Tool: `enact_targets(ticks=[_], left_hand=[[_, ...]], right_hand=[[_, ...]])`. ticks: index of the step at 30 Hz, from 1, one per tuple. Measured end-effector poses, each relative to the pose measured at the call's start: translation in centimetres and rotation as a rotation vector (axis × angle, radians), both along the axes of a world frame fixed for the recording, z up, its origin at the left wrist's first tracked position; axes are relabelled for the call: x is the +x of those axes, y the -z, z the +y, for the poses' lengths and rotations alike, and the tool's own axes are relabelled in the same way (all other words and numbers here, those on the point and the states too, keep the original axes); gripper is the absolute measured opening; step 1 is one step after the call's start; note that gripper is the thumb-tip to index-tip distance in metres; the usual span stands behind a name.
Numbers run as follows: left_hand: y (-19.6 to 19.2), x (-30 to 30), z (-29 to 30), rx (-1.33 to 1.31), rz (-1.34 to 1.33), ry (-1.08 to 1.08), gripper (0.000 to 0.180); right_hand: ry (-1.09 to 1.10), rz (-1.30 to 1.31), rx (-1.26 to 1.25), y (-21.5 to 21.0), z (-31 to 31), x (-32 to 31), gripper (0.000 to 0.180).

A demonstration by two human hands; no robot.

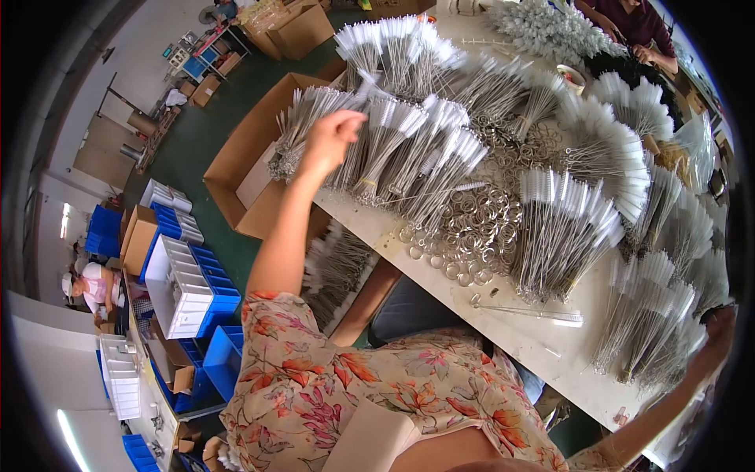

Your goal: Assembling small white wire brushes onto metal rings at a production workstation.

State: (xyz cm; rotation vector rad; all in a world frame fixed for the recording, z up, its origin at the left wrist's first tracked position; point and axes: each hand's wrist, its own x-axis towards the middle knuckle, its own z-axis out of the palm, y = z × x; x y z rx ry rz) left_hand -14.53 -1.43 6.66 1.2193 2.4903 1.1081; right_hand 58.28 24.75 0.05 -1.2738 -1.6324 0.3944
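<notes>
My left hand point(332, 140) is raised over the far left of the worktable, its fingers curled and slightly blurred. Just above them shows a smeared white brush tip point(367, 85); whether the fingers hold that brush cannot be told. Bundles of thin wire brushes with white bristles point(391, 118) stand close beside this hand. My right hand point(717, 326) is at the far right edge, dark and near more brush bundles point(657, 315), its fingers not clear. Between the hands lie a heap of metal split rings point(476, 224) and a large fan of brushes point(562, 236).
An open cardboard box point(236, 165) stands against the table's left edge. A few loose brushes point(527, 313) lie near the front edge of the white table point(487, 295). Across the table sits another person point(641, 31) beside silvery tinsel point(543, 31). Blue and white bins point(189, 287) stand left.
</notes>
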Motion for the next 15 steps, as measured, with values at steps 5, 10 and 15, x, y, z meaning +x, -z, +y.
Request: enact_targets(ticks=[5,10,15], left_hand=[[3.6,8.1,3.1,0.100,-0.727,0.572,0.025],[5.2,16.4,4.7,0.361,-0.598,0.816,0.024],[6.6,21.8,4.6,0.565,-0.262,0.821,0.016]], right_hand=[[-0.623,0.755,-0.333,-3.9,-12.5,-29.2,0.025],[-0.805,0.798,-0.301,-3.3,-15.5,-37.8,0.025],[-0.750,0.723,-0.407,-1.7,-18.6,-39.5,0.036]])
